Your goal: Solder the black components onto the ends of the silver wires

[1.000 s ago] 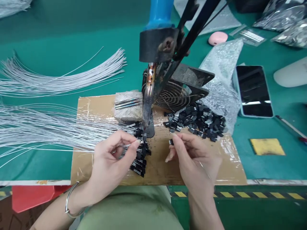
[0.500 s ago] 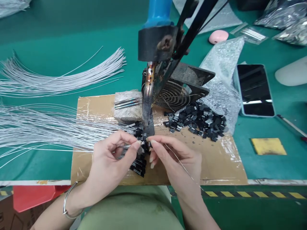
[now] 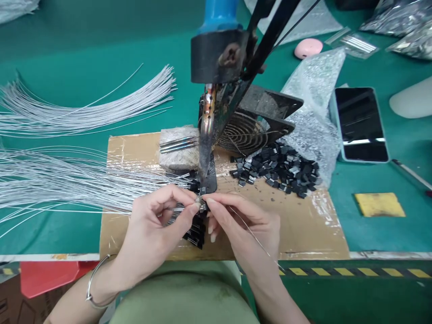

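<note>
Pinched between the thumb and forefinger of my left hand [image 3: 158,229] is a tiny pale piece with metal on it, mostly covered by the fingertips. My right hand [image 3: 248,220] meets it tip to tip, closed on a small black connector whose details are hidden. A thin silvery wire [image 3: 251,232] runs from its fingers across the palm. White wires [image 3: 135,189] stretch leftward behind my left hand. Black connectors on wire ends [image 3: 195,236] lie under my fingers. Just above them points the metal nozzle [image 3: 205,153] of a blue hot-air tool [image 3: 221,15].
A black fan [image 3: 251,130] stands behind a pile of black connectors [image 3: 280,168]. Metal rods rest on a wrapped block [image 3: 178,150]. Cardboard [image 3: 303,229] covers the bench front. A phone [image 3: 362,123], yellow sponge [image 3: 380,204] and bubble wrap [image 3: 315,85] lie right; another wire bundle [image 3: 135,105] lies left.
My right hand has shifted slightly left and its fingertips have come closer to those of my left hand. The small black piece between them is now more covered.
</note>
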A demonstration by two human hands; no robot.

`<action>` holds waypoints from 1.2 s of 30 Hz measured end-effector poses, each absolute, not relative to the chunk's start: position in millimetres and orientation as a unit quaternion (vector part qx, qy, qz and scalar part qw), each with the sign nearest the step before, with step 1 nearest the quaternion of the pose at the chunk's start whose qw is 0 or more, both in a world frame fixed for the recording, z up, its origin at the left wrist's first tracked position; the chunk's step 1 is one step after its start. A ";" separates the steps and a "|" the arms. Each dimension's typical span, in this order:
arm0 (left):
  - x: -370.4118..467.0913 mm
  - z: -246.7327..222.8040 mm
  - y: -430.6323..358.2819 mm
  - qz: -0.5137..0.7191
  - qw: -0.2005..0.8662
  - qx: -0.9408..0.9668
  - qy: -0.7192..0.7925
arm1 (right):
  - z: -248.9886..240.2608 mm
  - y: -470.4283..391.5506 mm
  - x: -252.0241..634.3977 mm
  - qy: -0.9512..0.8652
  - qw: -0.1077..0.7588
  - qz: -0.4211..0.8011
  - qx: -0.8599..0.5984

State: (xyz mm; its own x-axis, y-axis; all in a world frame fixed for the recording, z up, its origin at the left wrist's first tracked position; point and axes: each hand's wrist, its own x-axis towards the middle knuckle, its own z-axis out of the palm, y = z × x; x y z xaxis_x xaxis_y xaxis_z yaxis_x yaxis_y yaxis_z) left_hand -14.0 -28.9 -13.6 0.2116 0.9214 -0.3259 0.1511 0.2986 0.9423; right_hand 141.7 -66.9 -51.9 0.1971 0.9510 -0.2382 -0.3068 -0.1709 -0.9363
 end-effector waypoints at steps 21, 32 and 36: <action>-8.4 -15.3 -21.5 0.322 0.564 0.502 0.571 | -55.3 -79.6 149.4 -0.414 0.520 0.437 -0.606; -5.6 -12.0 -12.2 0.299 0.550 0.509 0.591 | -48.4 -72.5 163.4 -0.496 0.510 0.377 -0.594; -3.8 -11.6 -10.6 0.296 0.558 0.502 0.591 | -45.8 -69.5 160.5 -0.505 0.520 0.386 -0.570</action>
